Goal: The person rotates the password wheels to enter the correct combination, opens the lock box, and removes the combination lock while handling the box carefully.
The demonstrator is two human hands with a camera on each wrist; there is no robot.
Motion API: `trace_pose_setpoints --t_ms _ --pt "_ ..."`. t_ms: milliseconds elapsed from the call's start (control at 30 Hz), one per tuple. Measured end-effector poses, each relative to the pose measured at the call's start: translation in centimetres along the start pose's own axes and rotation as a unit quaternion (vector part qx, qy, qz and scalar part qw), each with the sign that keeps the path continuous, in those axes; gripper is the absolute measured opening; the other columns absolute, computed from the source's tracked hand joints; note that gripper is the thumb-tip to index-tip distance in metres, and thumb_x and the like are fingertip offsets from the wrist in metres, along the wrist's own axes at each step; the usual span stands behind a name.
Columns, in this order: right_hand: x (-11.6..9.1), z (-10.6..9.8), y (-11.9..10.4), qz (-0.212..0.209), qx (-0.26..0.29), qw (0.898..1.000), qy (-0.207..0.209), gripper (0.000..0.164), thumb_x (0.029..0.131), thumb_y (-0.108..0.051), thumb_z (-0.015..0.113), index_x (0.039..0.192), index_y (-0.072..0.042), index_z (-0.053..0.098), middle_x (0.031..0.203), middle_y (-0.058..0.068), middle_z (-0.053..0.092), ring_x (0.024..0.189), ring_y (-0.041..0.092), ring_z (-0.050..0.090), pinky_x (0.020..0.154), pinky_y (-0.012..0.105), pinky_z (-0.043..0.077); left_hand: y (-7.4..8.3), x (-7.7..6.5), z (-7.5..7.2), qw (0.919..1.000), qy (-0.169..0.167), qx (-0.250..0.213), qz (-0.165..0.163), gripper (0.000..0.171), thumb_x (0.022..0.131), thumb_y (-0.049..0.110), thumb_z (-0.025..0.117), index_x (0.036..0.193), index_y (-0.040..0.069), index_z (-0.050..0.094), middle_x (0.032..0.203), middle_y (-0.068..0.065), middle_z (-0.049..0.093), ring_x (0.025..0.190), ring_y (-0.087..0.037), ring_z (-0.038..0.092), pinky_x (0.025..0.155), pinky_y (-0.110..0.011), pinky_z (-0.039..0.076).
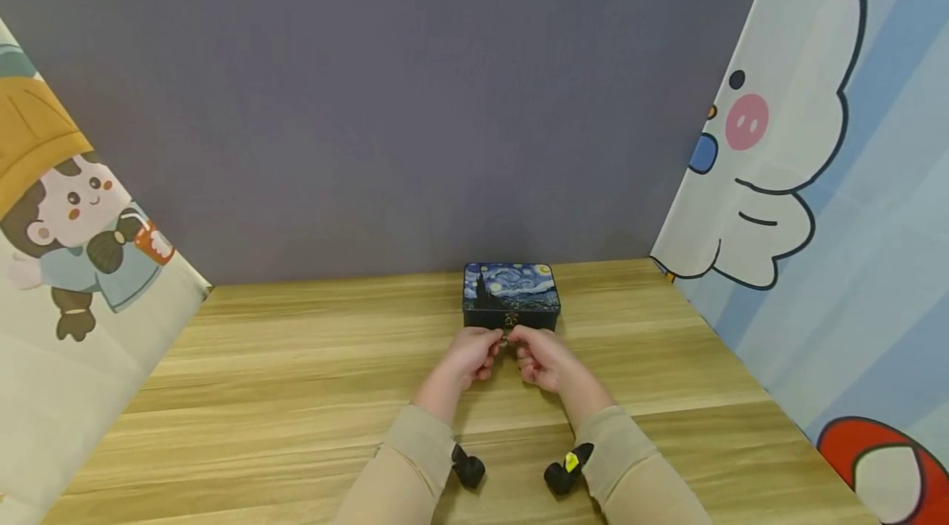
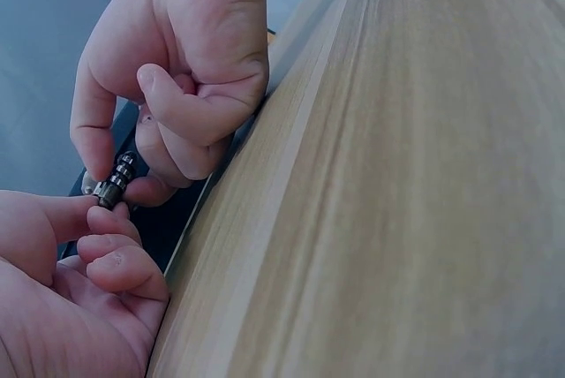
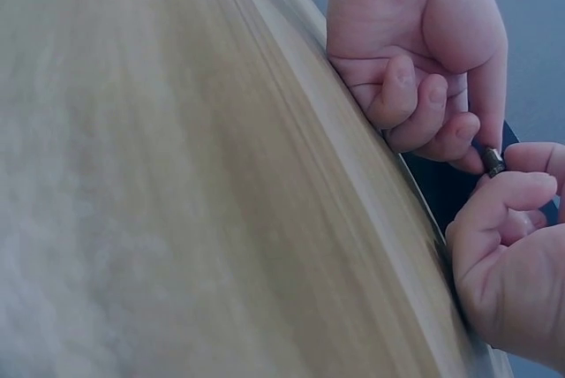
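Observation:
A small dark box (image 1: 511, 288) with a swirling blue-and-yellow night-sky picture on its lid stands by the back wall, lid down. A brass-coloured clasp (image 1: 511, 319) is on its front. Just before the clasp, both hands meet at a small metal combination lock (image 2: 117, 181), a dark ringed cylinder. The left hand (image 1: 469, 355) pinches one end between thumb and forefinger. From the other side the right hand (image 1: 544, 358) pinches it too, its other fingers curled in. In the right wrist view only a short piece of the lock (image 3: 493, 162) shows between the fingertips.
The wood-grain table (image 1: 311, 393) runs from the person to a grey back wall (image 1: 415, 96). Cartoon-printed curtains border it, one on the left (image 1: 67, 393) and one on the right (image 1: 875, 278). Small black devices (image 1: 469, 467) sit at both wrists, by the beige cuffs.

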State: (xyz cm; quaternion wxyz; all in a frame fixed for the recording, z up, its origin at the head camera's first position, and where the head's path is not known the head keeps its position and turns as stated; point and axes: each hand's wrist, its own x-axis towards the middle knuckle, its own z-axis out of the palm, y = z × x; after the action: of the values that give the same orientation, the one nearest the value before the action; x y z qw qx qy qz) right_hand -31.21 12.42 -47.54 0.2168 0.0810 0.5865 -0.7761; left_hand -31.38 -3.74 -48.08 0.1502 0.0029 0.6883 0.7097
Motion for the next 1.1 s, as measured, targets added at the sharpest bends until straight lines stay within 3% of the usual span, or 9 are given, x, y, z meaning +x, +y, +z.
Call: trace_pose_setpoints --t_ms 1100 --pt "0.33 0.00 0.15 -0.003 -0.015 1.000 0.011 0.011 0.085 -0.013 0.062 0.079 -0.010 0.053 0.057 -0.007 0.035 0.043 0.003 0.031 0.038 0.017 0.029 -0.11 0.22 -0.14 0.9999 -0.008 -0.001 -0.008 0.030 0.106 0.021 0.054 0.082 0.003 0.055 0.062 0.002 0.043 0.047 -0.009 0.034 0.043 -0.022 0.030"
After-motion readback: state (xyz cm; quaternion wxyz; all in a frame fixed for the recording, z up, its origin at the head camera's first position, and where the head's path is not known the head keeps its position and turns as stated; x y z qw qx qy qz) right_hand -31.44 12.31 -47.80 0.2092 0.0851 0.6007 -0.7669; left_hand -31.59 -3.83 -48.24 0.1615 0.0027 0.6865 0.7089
